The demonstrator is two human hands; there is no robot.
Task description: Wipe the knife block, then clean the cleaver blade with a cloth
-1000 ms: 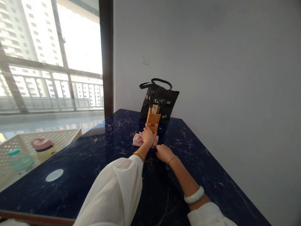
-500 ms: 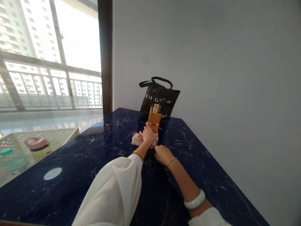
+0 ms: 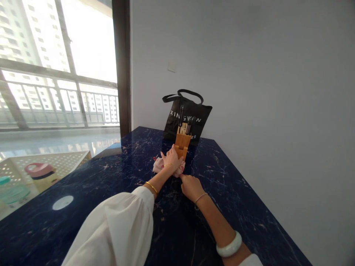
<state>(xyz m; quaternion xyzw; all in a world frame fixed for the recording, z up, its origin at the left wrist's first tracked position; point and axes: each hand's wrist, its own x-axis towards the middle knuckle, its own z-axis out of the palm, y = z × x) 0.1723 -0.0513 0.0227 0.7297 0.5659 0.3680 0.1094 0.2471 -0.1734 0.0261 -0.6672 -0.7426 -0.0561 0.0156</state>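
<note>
A wooden knife block (image 3: 183, 141) with black-handled knives (image 3: 189, 126) stands on the dark table, in front of a black tote bag (image 3: 203, 113). Just before the block lies a crumpled white cloth (image 3: 158, 165) with pink and red marks. My left hand (image 3: 171, 158) rests over this cloth with its fingers spread, the fingertips close to the block's lower front. My right hand (image 3: 192, 186) is closed at the cloth's near edge, fingers curled and pinched against it. What lies under my left palm is hidden.
The table (image 3: 230, 207) is dark blue with marbled veins and bears a white round disc (image 3: 63, 203) at left. Beside it stands a cream perforated basket (image 3: 74, 164) holding a pink-lidded bottle (image 3: 41, 175) and a teal container (image 3: 12, 192). A grey wall rises on the right.
My left hand has shifted slightly left and its fingers have spread wider over the cloth. The right hand stays at the cloth's near edge. The view has turned a little.
</note>
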